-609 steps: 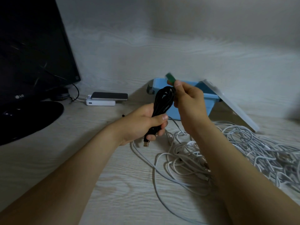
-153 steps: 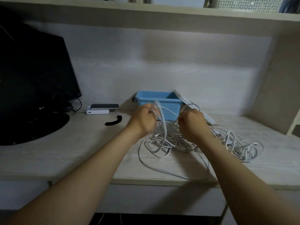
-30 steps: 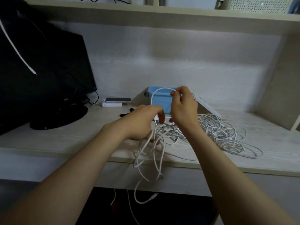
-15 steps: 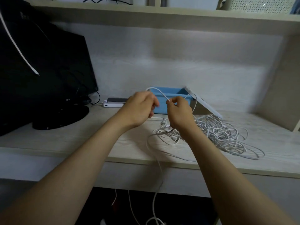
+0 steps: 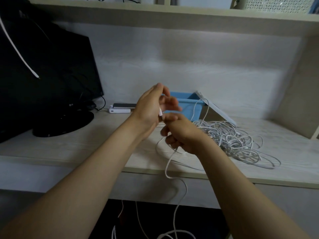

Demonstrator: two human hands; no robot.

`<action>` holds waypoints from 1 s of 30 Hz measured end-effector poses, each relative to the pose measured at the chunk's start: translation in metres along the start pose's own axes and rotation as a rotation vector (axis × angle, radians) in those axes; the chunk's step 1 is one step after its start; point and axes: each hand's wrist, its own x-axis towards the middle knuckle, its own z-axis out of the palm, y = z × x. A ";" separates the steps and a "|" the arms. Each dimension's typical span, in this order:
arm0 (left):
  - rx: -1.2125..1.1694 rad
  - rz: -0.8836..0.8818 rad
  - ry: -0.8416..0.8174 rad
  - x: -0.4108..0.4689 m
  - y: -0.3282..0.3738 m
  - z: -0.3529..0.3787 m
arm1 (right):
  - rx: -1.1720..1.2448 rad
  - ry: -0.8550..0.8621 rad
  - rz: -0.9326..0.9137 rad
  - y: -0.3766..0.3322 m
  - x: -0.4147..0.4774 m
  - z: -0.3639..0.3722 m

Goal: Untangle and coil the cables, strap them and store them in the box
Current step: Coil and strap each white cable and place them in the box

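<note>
My right hand [image 5: 181, 135] grips the white cable [image 5: 168, 169], which hangs straight down. Its plug [image 5: 160, 114] stands upright beside my left hand [image 5: 151, 107]; whether those fingers [image 5: 172, 104] hold it, I cannot tell.

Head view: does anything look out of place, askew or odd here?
Yes. One white cable, gripped by the right hand, hangs off the desk edge toward the floor; the lid leans tilted against the blue box.

We see a dim, bluish scene; the left hand [image 5: 151, 107] is motion-blurred, and the shelf [image 5: 172, 18] above it bows from wide-angle distortion.
</note>
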 end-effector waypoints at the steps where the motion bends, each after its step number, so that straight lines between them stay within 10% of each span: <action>1: 0.025 -0.002 0.010 0.003 -0.001 -0.001 | -0.013 -0.074 0.051 -0.001 -0.004 0.000; 14: 0.370 0.050 0.184 0.019 -0.019 -0.031 | -0.197 -0.592 0.213 -0.011 -0.032 -0.020; 22: 0.593 0.039 0.181 0.012 -0.031 -0.039 | -0.436 -0.039 -0.212 -0.009 -0.017 -0.018; 30: 0.403 -0.233 -0.188 0.004 -0.025 -0.045 | -0.276 0.475 -0.468 -0.010 -0.017 -0.008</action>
